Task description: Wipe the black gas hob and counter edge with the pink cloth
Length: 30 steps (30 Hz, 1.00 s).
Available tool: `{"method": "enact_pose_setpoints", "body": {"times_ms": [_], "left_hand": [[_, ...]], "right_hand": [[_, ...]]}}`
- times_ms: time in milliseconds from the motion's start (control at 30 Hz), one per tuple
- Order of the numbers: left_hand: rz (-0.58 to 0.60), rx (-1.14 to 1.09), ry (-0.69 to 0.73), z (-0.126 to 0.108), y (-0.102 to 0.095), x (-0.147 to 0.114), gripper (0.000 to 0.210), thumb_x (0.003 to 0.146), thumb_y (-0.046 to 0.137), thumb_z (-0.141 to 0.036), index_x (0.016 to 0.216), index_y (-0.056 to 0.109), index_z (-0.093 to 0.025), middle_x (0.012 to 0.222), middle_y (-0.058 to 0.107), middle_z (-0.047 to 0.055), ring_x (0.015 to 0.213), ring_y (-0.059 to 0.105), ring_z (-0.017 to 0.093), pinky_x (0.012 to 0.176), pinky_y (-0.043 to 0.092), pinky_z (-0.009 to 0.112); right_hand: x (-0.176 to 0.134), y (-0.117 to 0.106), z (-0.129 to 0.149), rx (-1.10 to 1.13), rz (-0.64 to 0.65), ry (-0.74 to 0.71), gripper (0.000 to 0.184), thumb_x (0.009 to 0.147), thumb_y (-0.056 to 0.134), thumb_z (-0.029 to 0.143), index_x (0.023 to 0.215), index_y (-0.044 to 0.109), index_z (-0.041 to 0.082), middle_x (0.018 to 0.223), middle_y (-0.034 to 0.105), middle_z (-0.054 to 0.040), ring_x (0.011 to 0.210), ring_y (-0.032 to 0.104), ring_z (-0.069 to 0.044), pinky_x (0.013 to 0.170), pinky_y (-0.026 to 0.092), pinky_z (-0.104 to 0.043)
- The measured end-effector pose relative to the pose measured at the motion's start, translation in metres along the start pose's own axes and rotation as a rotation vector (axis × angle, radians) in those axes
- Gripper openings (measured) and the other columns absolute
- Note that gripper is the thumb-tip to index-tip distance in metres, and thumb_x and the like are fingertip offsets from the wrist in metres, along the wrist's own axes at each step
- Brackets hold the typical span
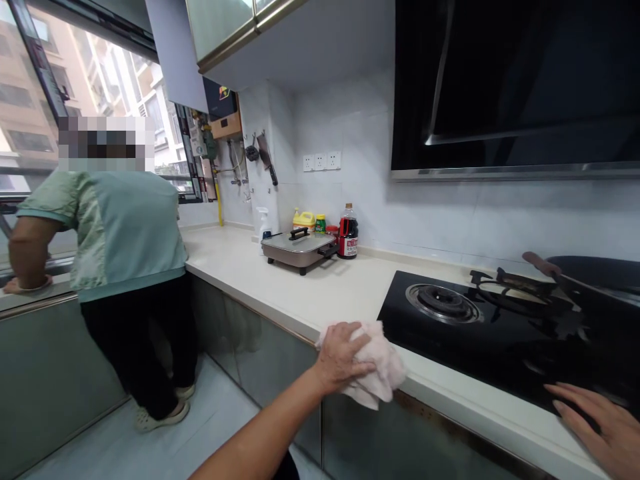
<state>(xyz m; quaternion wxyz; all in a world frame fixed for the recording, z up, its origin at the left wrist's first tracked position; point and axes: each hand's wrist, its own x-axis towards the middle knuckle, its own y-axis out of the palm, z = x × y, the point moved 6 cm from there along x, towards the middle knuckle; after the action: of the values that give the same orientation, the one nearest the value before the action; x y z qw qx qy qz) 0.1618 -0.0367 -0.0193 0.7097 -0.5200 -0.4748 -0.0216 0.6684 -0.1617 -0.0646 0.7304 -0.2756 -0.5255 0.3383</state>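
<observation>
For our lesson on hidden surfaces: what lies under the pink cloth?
White countertop shows beside the cloth, to its left and right; the patch directly beneath is covered and unseen.

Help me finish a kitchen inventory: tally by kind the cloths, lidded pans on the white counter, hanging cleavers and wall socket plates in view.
Cloth: 1
Lidded pan: 1
Hanging cleaver: 1
Wall socket plates: 3
Total: 6

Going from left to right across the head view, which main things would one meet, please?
Person in a green top → lidded pan → pale pink cloth under the left hand → round burner → right hand.
</observation>
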Motion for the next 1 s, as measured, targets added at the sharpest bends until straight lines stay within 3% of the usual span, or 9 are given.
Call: {"method": "enact_pose_setpoints", "body": {"times_ms": [100,233,367,467,633,800,900,1000], "left_hand": [[0.111,0.049,-0.165,0.044,-0.021,0.0,0.053,0.099,0.05,-0.065,0.135,0.069,-0.031,0.149,0.059,0.009,0.132,0.053,0.031,0.111,0.042,0.049],[0.295,0.058,-0.403,0.093,-0.04,0.016,0.04,0.105,0.044,-0.049,0.131,0.069,-0.032,0.151,0.056,0.004,0.131,0.052,0.028,0.11,0.043,0.047],[0.298,0.029,-0.447,0.103,-0.034,0.054,0.035,0.104,0.045,-0.043,0.112,0.073,-0.024,0.129,0.065,0.009,0.114,0.059,0.028,0.101,0.047,0.046],[0.252,-0.04,-0.451,0.082,-0.007,0.087,0.034,0.105,0.042,-0.039,0.105,0.071,-0.021,0.115,0.066,0.009,0.109,0.059,0.026,0.1,0.048,0.042],[0.198,-0.204,-0.352,0.01,0.04,0.13,0.044,0.111,0.025,-0.035,0.12,0.066,-0.021,0.119,0.067,0.007,0.108,0.061,0.018,0.097,0.05,0.033],[0.232,-0.224,-0.14,-0.055,0.057,0.138,0.029,0.101,0.055,-0.045,0.116,0.073,-0.028,0.131,0.065,0.005,0.122,0.056,0.026,0.107,0.046,0.045],[0.262,-0.174,0.04,-0.09,0.067,0.138,0.036,0.1,0.053,-0.052,0.123,0.072,-0.031,0.141,0.06,0.007,0.126,0.052,0.03,0.108,0.045,0.053],[0.328,-0.168,0.076,-0.117,0.087,0.148,0.05,0.099,0.045,-0.065,0.133,0.068,-0.036,0.147,0.055,0.007,0.131,0.048,0.035,0.108,0.043,0.062]], "right_hand": [[-0.001,-0.005,0.013,0.096,0.057,0.066,0.05,0.085,0.047,0.069,0.108,0.081,0.04,0.125,0.074,-0.0106,0.12,0.066,-0.041,0.102,0.052,-0.061],[-0.001,-0.008,0.024,0.058,0.064,0.031,0.056,0.089,0.043,0.066,0.114,0.08,0.033,0.131,0.072,-0.0104,0.125,0.064,-0.039,0.107,0.049,-0.06],[-0.001,-0.004,0.029,-0.003,0.043,-0.02,0.057,0.093,0.04,0.062,0.119,0.077,0.026,0.133,0.071,-0.0096,0.126,0.064,-0.035,0.111,0.047,-0.057],[-0.002,-0.004,0.033,-0.039,0.041,-0.032,0.057,0.095,0.039,0.061,0.12,0.076,0.025,0.133,0.07,-0.0091,0.126,0.064,-0.033,0.111,0.047,-0.055],[-0.005,-0.008,0.04,-0.058,0.044,-0.012,0.056,0.097,0.037,0.06,0.123,0.074,0.027,0.135,0.069,-0.0078,0.128,0.062,-0.032,0.111,0.048,-0.054],[-0.008,-0.009,0.043,-0.06,0.035,0.006,0.056,0.096,0.037,0.06,0.123,0.074,0.028,0.137,0.069,-0.0082,0.129,0.062,-0.033,0.11,0.049,-0.056],[-0.008,-0.007,0.042,-0.062,0.034,0.029,0.058,0.096,0.036,0.061,0.122,0.075,0.029,0.137,0.069,-0.0081,0.129,0.062,-0.035,0.108,0.05,-0.059],[-0.007,-0.007,0.041,-0.057,0.04,0.037,0.057,0.095,0.037,0.062,0.122,0.075,0.03,0.136,0.07,-0.0071,0.13,0.061,-0.034,0.109,0.049,-0.059]]}}
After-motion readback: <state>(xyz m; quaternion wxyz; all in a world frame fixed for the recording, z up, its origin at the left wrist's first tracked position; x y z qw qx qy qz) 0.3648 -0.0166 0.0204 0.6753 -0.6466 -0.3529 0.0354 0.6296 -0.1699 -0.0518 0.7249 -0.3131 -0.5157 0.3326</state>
